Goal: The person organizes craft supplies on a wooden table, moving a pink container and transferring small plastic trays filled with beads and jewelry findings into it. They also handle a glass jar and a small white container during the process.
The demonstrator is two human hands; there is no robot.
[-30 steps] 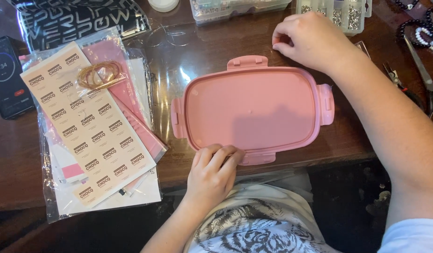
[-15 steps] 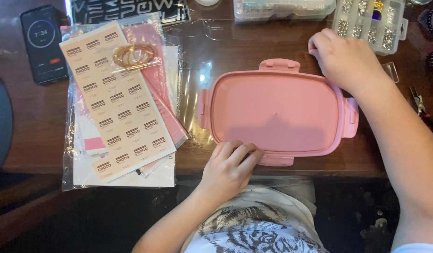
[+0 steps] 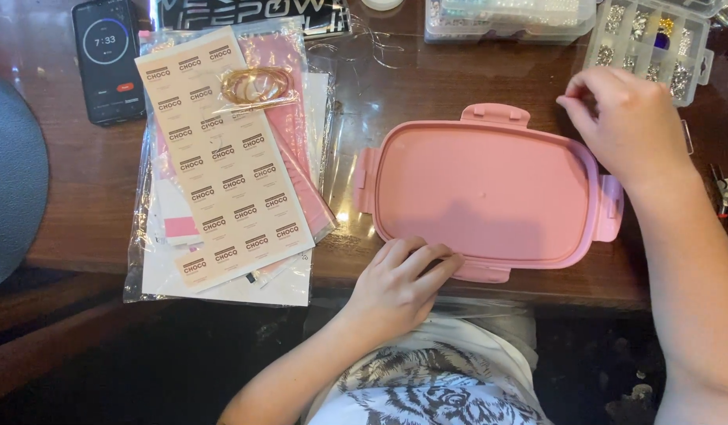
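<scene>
A pink plastic box (image 3: 490, 189) with a closed lid and side latches lies on the dark wooden table (image 3: 88, 197). My left hand (image 3: 399, 283) rests its fingers on the box's near edge, beside the front latch. My right hand (image 3: 628, 122) hovers over the far right corner of the box, fingers curled with thumb and forefinger pinched together; whether they hold anything is too small to see.
A clear bag with a sheet of small stickers (image 3: 222, 165) and gold rings (image 3: 254, 83) lies left of the box. A phone (image 3: 107, 59) sits far left. Clear bead organisers (image 3: 655, 43) stand at the back right. Pliers (image 3: 726, 193) lie at the right edge.
The view has shifted, so everything sits further right in frame. My right hand has lifted off the box's far corner and pinched its fingers. My left hand stays at the near edge.
</scene>
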